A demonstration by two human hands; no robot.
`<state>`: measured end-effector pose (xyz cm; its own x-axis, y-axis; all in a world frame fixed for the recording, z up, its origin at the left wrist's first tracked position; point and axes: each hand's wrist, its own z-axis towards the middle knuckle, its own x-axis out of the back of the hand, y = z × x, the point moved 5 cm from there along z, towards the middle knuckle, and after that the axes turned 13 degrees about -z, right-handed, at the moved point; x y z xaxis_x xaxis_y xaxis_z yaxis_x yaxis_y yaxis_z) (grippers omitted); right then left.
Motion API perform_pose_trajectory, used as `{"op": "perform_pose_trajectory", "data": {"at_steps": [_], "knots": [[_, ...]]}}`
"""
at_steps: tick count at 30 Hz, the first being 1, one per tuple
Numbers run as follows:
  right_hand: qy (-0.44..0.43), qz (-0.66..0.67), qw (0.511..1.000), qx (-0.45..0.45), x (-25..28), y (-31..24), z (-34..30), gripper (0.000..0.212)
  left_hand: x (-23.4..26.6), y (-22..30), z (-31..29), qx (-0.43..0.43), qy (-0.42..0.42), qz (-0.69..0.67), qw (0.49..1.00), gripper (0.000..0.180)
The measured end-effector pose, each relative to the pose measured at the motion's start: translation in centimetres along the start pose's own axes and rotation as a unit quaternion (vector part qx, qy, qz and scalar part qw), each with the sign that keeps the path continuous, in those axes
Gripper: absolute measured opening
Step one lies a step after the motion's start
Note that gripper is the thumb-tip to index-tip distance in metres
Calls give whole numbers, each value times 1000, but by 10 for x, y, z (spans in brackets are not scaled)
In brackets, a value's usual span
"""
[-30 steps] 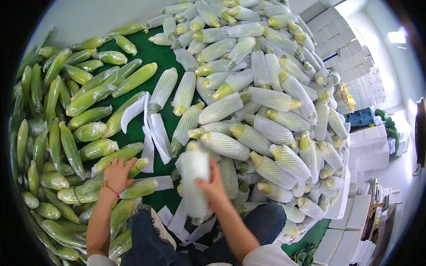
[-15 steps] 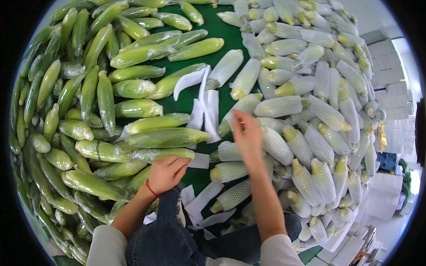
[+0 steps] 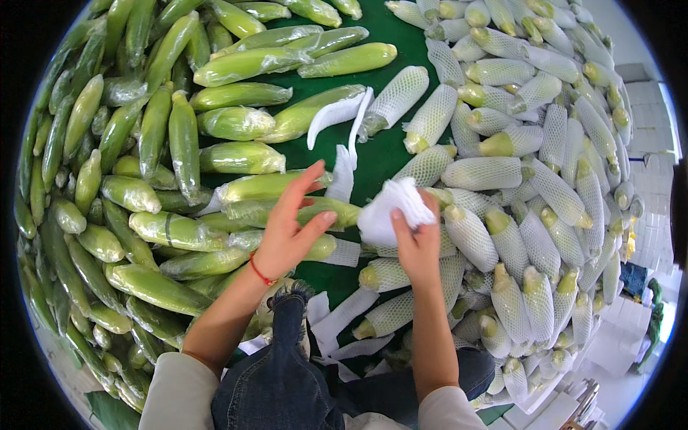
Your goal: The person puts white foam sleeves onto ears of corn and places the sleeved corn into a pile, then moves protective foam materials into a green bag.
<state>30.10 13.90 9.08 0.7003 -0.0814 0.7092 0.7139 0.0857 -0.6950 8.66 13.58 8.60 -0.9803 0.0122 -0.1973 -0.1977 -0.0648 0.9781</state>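
Note:
My right hand (image 3: 419,240) grips a bunched white foam sleeve (image 3: 390,215) above the middle of the green surface. My left hand (image 3: 290,233) is raised just left of it, fingers spread and thumb apart, with nothing in them. Beneath and between the hands lies a green ear of corn (image 3: 337,213), its tip pointing toward the foam. My left palm hides part of that ear. Flat white foam strips (image 3: 342,175) lie beyond the hands, and more foam strips (image 3: 337,322) are near my knees.
Film-wrapped corn ears (image 3: 165,287) are heaped at the left. Ears in white foam netting (image 3: 473,236) are piled at the right. Between them runs a green surface (image 3: 326,154). White boxes (image 3: 652,222) stand at the far right.
My left hand has lifted off the corn and moved up and right, its fingers opening. My right hand now has the bunched foam sleeve in it. The view has shifted slightly.

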Motion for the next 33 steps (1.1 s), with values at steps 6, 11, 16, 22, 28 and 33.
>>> {"op": "perform_pose_trajectory", "data": {"at_steps": [6,11,16,22,28,33], "knots": [[-135,96,982,-96,25,-53,-28,73,-50,29,0,-33,-241,29,970,49],[-255,212,928,-170,-6,-16,-90,67,-52,-20,-45,189,-185,-43,963,22],[-258,103,939,-201,-17,-1,-136,40,-39,-42,-87,289,-284,10,914,15],[-182,490,691,-499,-50,-8,-164,24,-56,-12,-66,-137,-270,214,929,13],[-61,539,635,-550,-50,24,-138,24,-51,-89,-120,472,-239,-263,806,20],[-287,196,936,-49,-45,40,-71,28,-26,-82,-98,417,10,-466,781,15]]}}
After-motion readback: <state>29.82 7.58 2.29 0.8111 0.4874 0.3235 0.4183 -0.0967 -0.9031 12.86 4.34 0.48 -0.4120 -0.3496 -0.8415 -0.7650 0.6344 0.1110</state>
